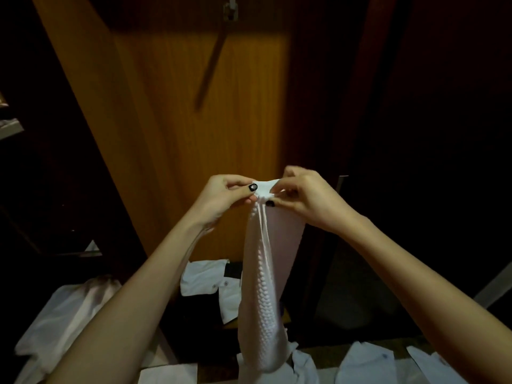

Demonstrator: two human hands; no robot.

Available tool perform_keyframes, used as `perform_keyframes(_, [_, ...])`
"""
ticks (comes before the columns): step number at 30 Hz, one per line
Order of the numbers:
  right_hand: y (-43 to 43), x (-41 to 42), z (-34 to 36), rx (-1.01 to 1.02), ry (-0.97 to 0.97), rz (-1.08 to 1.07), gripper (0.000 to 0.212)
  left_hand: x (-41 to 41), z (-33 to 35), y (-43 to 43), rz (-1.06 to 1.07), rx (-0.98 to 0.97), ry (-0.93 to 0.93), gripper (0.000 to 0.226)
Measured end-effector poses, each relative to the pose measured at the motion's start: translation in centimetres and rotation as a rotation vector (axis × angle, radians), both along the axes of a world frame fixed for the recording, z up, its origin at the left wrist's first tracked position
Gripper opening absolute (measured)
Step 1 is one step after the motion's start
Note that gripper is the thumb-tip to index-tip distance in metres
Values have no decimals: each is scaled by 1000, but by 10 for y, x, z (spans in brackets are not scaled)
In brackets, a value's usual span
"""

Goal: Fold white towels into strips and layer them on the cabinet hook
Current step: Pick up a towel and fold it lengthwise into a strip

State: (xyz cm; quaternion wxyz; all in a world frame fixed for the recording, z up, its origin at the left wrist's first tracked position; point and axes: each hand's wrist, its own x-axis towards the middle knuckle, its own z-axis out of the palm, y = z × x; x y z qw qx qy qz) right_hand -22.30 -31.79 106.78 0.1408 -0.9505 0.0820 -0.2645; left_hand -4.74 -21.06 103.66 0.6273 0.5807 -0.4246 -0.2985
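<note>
The dark floor (360,306) carried white laundry: a buttoned shirt (205,281) at lower centre, a crumpled cloth (63,320) at lower left, and flat pieces (365,364) along the bottom right edge.

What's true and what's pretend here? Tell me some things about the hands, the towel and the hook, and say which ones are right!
1. The left hand and the right hand both pinch the top of the white towel. True.
2. The white towel lies spread flat on the floor. False: it hangs down from the hands as a long narrow strip.
3. A white towel hangs on the cabinet hook. False: no white towel is on the hook.
4. More white cloths lie down below the hands. True.
</note>
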Motion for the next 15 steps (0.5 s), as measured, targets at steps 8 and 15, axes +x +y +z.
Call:
perform_keyframes(8, [-3, 10, 14, 141, -41, -41, 16, -3, 15, 13, -87, -113, -167, 16])
perform_keyframes(15, [0, 17, 12, 221, -100, -71, 22, -15, 8, 10, 69, -182, -233, 25])
